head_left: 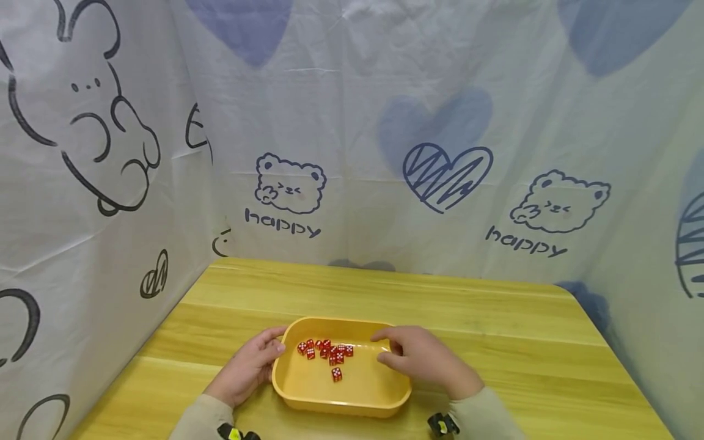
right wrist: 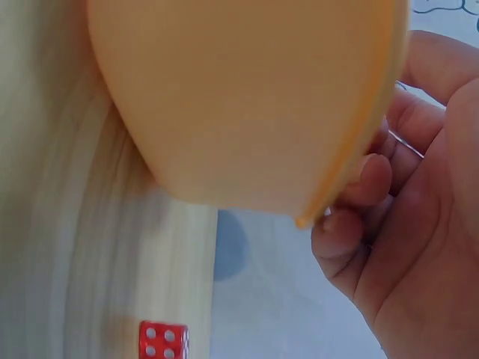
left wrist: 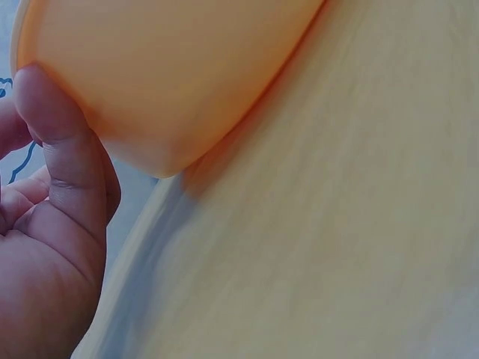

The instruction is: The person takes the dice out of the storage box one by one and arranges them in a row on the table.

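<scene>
A yellow plastic tray [head_left: 341,406] rests on the table, with several red dice [head_left: 332,351] grouped in its left and middle part. One red die [head_left: 337,374] lies apart from that group, closer to the front. My left hand [head_left: 249,365] grips the tray's left end, thumb at the rim [left wrist: 52,105]. Over the right end hovers my right hand [head_left: 426,357], thumb and index finger spread apart with nothing visible between them. Its other fingers bend loosely beside the rim in the right wrist view. Another red die [right wrist: 163,341] is on the table outside the tray there.
The yellow wood-grain table [head_left: 495,330] extends behind and to the right of the tray. White cloth [head_left: 352,122] printed with hearts and bears hangs round the back and sides. Dark straps with small devices [head_left: 443,424] sit on both wrists.
</scene>
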`<action>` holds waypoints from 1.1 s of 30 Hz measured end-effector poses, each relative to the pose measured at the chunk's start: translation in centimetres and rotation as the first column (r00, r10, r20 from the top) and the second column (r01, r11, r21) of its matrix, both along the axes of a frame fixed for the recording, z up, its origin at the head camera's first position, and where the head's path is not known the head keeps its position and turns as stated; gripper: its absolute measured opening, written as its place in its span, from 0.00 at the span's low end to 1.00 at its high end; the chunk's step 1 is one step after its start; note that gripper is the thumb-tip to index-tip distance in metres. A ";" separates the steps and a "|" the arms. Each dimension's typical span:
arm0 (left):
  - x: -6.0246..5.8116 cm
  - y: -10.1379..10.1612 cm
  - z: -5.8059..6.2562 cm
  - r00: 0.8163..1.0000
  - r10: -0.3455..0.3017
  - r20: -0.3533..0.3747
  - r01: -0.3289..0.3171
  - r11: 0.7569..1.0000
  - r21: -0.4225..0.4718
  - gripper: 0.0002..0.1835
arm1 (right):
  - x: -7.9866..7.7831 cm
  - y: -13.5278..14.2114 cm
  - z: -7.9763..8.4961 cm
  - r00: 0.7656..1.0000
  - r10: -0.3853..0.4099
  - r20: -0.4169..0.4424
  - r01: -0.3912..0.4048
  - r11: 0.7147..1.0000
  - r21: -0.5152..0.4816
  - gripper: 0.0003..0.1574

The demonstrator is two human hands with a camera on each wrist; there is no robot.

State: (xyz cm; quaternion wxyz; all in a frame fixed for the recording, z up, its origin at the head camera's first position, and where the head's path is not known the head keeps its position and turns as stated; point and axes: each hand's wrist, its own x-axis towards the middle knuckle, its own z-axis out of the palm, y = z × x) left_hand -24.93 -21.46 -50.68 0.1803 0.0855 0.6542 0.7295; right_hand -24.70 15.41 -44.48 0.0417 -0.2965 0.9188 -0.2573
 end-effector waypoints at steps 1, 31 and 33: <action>0.0 0.0 0.0 1.000 0.000 -0.002 0.000 1.000 -0.002 0.30 | 0.0 -0.2 0.0 1.000 0.001 -0.003 -0.001 1.000 0.007 0.22; -0.1 0.0 -0.1 1.000 0.006 0.005 -0.006 1.000 -0.011 0.30 | -1.3 -6.7 -1.6 0.977 0.215 0.003 -0.213 0.965 0.155 0.17; -0.1 0.0 -0.1 1.000 0.008 0.006 -0.008 1.000 -0.009 0.29 | -1.2 -6.8 -1.6 0.978 0.209 0.021 -0.210 0.965 0.160 0.18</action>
